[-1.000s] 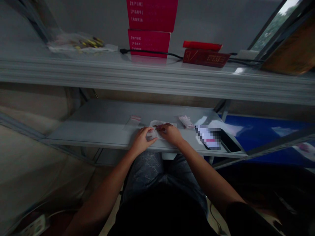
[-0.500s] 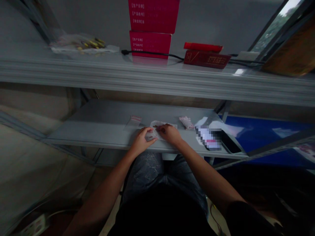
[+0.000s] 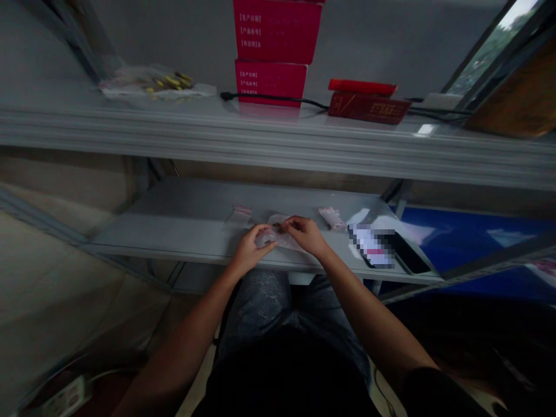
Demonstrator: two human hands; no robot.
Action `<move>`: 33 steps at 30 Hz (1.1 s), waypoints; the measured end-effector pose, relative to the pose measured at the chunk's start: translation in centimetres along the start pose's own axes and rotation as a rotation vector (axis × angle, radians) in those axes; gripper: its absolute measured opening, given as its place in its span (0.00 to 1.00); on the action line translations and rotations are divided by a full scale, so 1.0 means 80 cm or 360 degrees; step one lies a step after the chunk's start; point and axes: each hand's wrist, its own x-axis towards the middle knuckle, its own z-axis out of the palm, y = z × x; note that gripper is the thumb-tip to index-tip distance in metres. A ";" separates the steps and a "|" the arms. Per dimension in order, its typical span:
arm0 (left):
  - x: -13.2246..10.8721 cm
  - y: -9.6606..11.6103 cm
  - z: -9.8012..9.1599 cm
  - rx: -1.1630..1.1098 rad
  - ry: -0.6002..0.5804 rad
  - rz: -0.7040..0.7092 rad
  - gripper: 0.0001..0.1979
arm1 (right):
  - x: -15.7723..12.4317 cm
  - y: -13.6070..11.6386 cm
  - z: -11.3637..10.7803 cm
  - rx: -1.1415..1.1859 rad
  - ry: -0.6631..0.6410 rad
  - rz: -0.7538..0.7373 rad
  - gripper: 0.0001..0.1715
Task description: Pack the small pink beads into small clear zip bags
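Your left hand (image 3: 253, 248) was curved with thumb and fingers around a small clear bag (image 3: 266, 237), gripping it just above the lower shelf (image 3: 186, 217), near the front edge. Your right hand (image 3: 305, 234) had its fingertips drawn together at some small dark pieces (image 3: 278, 225); whether it gripped one of them, you could not tell. The pieces lay over a pale sheet (image 3: 292, 241), between your two hands and partly hidden by them.

To the left, just beyond your left hand, a flat zip bag (image 3: 241, 215) lay on the same shelf. To the right of your right hand lay a plump, pale packet (image 3: 332, 219), then a phone (image 3: 367, 246) with its screen blurred out, and a dark phone (image 3: 410, 255) close beside it. On the upper shelf (image 3: 208, 130), a black cable (image 3: 278, 98) ran in front of stacked red boxes (image 3: 275, 35).
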 end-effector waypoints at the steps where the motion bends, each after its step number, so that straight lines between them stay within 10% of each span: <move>1: 0.001 0.000 0.000 -0.0164 0.0025 -0.0083 0.20 | -0.001 0.003 -0.003 -0.0057 0.0022 0.0025 0.13; 10: 0.006 0.000 -0.011 -0.1027 -0.0058 -0.0699 0.24 | -0.007 0.023 -0.009 -0.0798 -0.0091 0.0067 0.10; 25: 0.003 -0.011 -0.010 -0.1288 -0.0048 -0.0689 0.23 | -0.010 0.014 -0.001 -0.1066 -0.0173 0.0097 0.12; 33: 0.000 0.006 -0.006 -0.1189 -0.0031 -0.0573 0.23 | 0.002 0.013 -0.006 -0.0182 0.0056 -0.0013 0.11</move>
